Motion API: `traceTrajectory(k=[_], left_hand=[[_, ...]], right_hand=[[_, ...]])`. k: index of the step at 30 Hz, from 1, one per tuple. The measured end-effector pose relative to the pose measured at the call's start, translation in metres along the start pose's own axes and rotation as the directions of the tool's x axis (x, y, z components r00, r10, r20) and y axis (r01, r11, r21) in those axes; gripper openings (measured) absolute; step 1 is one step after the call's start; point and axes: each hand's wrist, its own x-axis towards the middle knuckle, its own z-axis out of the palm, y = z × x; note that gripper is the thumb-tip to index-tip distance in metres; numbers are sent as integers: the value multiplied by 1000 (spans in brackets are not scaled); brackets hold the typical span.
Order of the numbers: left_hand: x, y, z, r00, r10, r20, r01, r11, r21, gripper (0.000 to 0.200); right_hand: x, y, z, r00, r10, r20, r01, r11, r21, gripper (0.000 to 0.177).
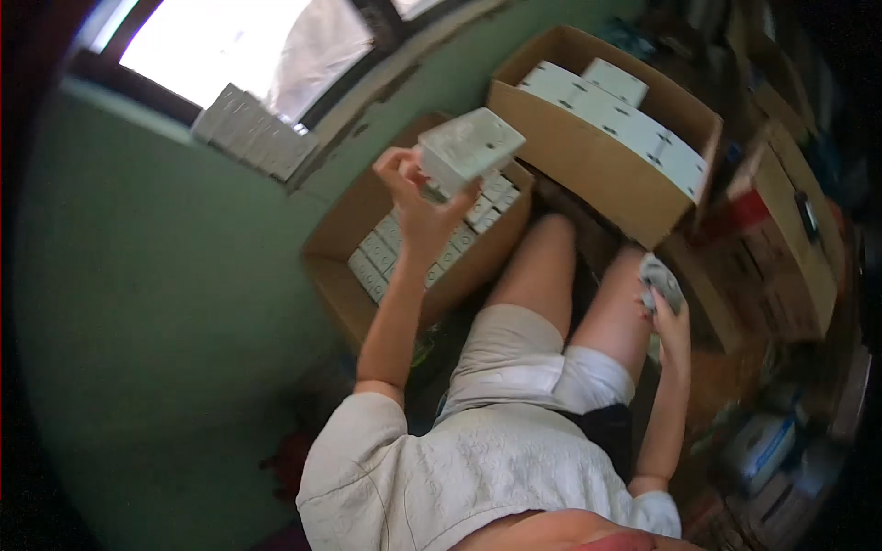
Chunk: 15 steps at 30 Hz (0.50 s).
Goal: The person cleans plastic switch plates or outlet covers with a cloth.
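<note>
Raised above a cardboard box [335,289], my left hand [423,207] grips a white, rectangular plastic box [469,147] by its sides. The plastic box is tilted, and a small dark hole shows near one corner. Rows of small white boxes [372,262] with round marks fill the cardboard box beneath it. Over my right thigh, my right hand [672,321] is closed around a crumpled grey-white cloth [661,280]. Part of that cloth is hidden by the fingers.
Another cardboard box [588,170] at the back holds white boxes [625,124] with dark marks. Several pale blocks [253,133] lean on the window sill. More cartons [772,239] stand at the right. A green wall [165,275] borders the left side.
</note>
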Motion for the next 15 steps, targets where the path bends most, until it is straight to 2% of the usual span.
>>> traceTrajectory(k=[1, 4, 5, 6, 7, 8, 9, 10, 11, 12, 14, 15], left_hand=[[22, 8, -22, 997, -28, -76, 24, 998, -55, 77], [91, 48, -86, 944, -169, -282, 131, 980, -150, 71], [116, 51, -110, 949, 30, -314, 31, 981, 189, 63], [141, 52, -134, 936, 221, -274, -55, 862, 504, 56], [167, 50, -155, 937, 287, -198, -88, 744, 662, 49], [193, 50, -177, 935, 339, -110, -124, 599, 791, 46], [221, 58, -195, 970, 236, 57, -147, 384, 912, 47], [249, 59, -216, 978, 90, 191, -202, 151, 968, 48], [290, 10, -267, 878, 242, 412, -424, -1, 906, 40], [311, -14, -291, 879, 246, 408, -421, -1, 907, 40], [340, -46, -318, 830, 88, 551, -553, 9, 833, 34], [350, -59, -331, 806, -8, 591, -589, -111, 801, 34]], right_hand=[[4, 4, -1, 999, -18, 51, 19, 1000, -8, 31], [5, 15, 3, 998, 2, 58, -5, 998, 59, 31], [4, 16, 7, 998, 53, 40, -57, 991, 123, 30], [3, 15, 12, 994, 108, 19, -110, 976, 187, 31], [-7, 0, 23, 1000, 22, -11, -19, 979, 205, 34], [-4, 3, 23, 1000, 16, 1, -16, 978, 207, 34], [-1, 10, 20, 998, 6, -56, 7, 974, 226, 35], [2, 18, 15, 993, -3, -115, 31, 969, 244, 35], [9, 24, 10, 988, 27, -153, 15, 963, 268, 33], [7, 21, 8, 988, 22, -153, 20, 964, 267, 33], [6, 10, 0, 989, 124, -82, -95, 951, 295, 31], [2, 7, 2, 989, 113, -99, -83, 960, 269, 30]])
